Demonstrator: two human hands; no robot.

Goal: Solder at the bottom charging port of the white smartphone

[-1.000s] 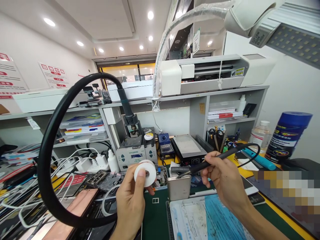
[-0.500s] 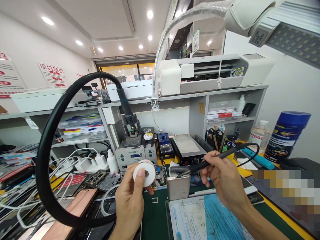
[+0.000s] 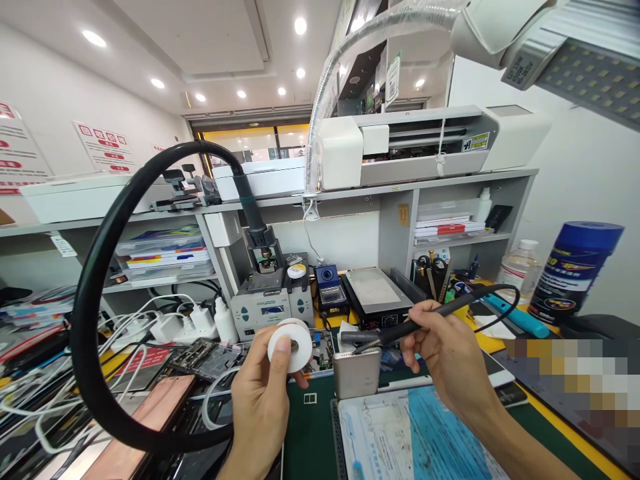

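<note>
Bare left hand (image 3: pixel 260 400) and right hand (image 3: pixel 447 350), slim-fingered, with bare wrists and right forearm (image 3: pixel 515 427).

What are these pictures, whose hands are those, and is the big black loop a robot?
No robot here! The hands belong to a person wearing one camera on their head, so every picture looks forward and down from there.

The left hand holds a small white ring-shaped spool. The right hand holds a dark pen-like tool, its tip near the top of an upright silvery phone-like block. I can't tell whether they touch.

A blue-and-white printed sheet lies on the dark green mat. The thick black hose makes your loop. Beyond the left hand stands a grey machine with a small screen.
</note>
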